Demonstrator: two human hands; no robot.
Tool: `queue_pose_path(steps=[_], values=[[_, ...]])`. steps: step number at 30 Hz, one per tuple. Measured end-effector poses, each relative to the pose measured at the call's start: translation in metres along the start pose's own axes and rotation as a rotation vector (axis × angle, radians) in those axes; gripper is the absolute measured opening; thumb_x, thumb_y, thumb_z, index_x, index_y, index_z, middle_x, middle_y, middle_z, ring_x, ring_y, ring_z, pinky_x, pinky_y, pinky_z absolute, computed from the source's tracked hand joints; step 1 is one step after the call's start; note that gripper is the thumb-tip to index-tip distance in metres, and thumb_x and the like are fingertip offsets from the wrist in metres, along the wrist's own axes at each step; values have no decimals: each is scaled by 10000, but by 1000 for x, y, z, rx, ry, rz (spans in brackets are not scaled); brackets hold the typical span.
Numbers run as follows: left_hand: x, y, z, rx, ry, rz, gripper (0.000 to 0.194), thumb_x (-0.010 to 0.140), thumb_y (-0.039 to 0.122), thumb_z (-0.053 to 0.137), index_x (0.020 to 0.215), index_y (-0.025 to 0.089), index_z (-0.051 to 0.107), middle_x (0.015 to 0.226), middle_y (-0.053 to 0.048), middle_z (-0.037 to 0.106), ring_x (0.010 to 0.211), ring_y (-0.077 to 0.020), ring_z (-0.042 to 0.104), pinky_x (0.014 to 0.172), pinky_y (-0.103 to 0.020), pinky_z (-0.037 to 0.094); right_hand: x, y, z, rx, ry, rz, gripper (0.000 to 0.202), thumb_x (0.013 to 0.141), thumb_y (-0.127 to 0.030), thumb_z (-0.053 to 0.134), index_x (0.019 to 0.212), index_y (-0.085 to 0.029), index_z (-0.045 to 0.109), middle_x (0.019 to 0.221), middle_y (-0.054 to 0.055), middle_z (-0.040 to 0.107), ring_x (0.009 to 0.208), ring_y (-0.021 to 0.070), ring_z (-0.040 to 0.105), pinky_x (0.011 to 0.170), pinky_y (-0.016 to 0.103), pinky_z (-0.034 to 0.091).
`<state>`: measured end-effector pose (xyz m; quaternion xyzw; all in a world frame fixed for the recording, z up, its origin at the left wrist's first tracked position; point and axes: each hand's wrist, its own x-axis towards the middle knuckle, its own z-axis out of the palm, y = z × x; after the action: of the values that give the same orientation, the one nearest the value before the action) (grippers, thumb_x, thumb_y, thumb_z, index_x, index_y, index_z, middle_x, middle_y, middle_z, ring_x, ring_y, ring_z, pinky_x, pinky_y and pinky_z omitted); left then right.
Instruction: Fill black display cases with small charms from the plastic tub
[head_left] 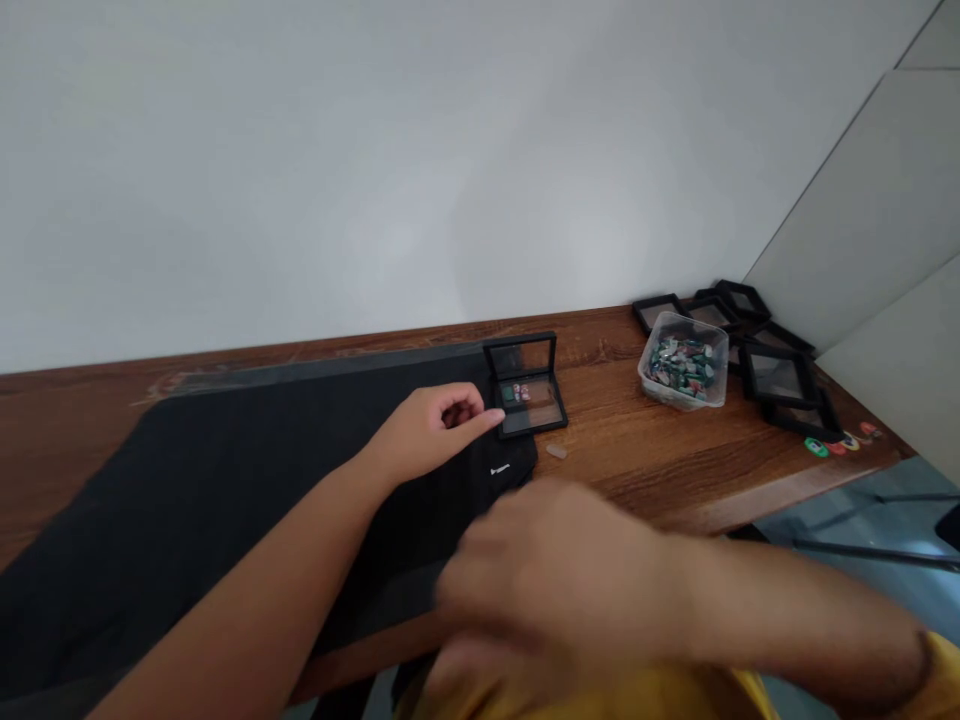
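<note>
My left hand (435,430) rests at the left edge of an open black case (531,405), its thumb at the case's lower left corner and its other fingers curled, with nothing visible in them. Several small green and pink pieces (516,393) lie in the case, whose clear lid (523,356) stands raised at the back. Closer to me, my right hand (547,580) is smeared by motion above the table's front edge; its fingers cannot be made out. A small pale piece (556,452) lies just in front of the case.
A black cloth (247,490) covers much of the wooden table (607,440), with a small white item (499,469) on it. To the right are a clear tub (682,362) of small packets, several black cases (780,377) and round stickers (817,447). A wall runs behind.
</note>
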<state>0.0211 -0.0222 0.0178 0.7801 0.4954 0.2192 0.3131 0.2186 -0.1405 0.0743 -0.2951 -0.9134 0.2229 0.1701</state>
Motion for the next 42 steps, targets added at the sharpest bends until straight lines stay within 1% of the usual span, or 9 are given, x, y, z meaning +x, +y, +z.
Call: queue_pose_path(steps=[2,4,7,13,19,24,30,35,42], values=[[-2,-1,-5,-1,-228,47,521,750,713,679,670,199,648,603,26,512,580,-131,459,559,-257,351,-14,22,-12,-179,-31,253,189,1005,-311,659,877,-178,704,892,71,725,843,201,671,765,325,534],[-3,-2,-8,30,-412,86,461,714,662,763,766,205,736,666,30,553,618,-129,507,592,-248,370,-29,47,-19,-279,-37,454,129,1002,-278,662,1010,-159,711,1029,103,737,1012,264,686,866,387,530],[-1,-4,-8,91,-521,110,382,718,576,801,914,248,809,751,30,605,682,-137,568,651,-247,401,-40,73,-15,-227,8,530,330,952,-312,745,1240,-160,692,1222,118,717,1142,289,671,949,404,523],[3,-9,-5,51,-541,134,285,792,532,766,838,258,830,794,2,656,742,-148,580,694,-254,422,-23,84,9,-212,135,567,163,984,-305,705,1042,-184,797,1054,86,757,1033,251,685,882,363,516],[3,-9,-4,45,-532,133,283,809,529,754,827,257,831,786,0,664,720,-146,563,675,-259,412,-17,83,15,-273,171,503,175,1011,-244,645,945,-165,786,1016,102,759,1027,254,663,848,351,496],[4,-8,-3,89,-496,114,313,805,546,729,836,247,816,756,7,648,693,-142,544,658,-264,385,-15,99,2,-63,361,479,102,954,-190,682,900,-169,766,879,57,755,836,180,668,761,293,479],[4,-7,-2,101,-457,93,358,796,575,694,854,235,792,748,13,647,656,-134,519,633,-263,376,21,137,-25,135,409,505,111,829,-153,725,725,-163,762,717,22,745,671,145,650,636,255,454],[2,-6,-2,115,-441,103,360,812,531,644,965,243,796,736,25,632,602,-120,473,612,-260,365,36,154,-19,240,404,400,114,825,-118,691,849,-151,797,798,30,775,686,135,653,654,248,485],[3,-8,-2,112,-436,107,347,818,510,643,984,245,792,729,26,627,594,-114,459,602,-248,363,24,161,-14,144,319,310,240,966,-137,585,1085,-165,791,997,68,797,859,165,689,830,310,528]])
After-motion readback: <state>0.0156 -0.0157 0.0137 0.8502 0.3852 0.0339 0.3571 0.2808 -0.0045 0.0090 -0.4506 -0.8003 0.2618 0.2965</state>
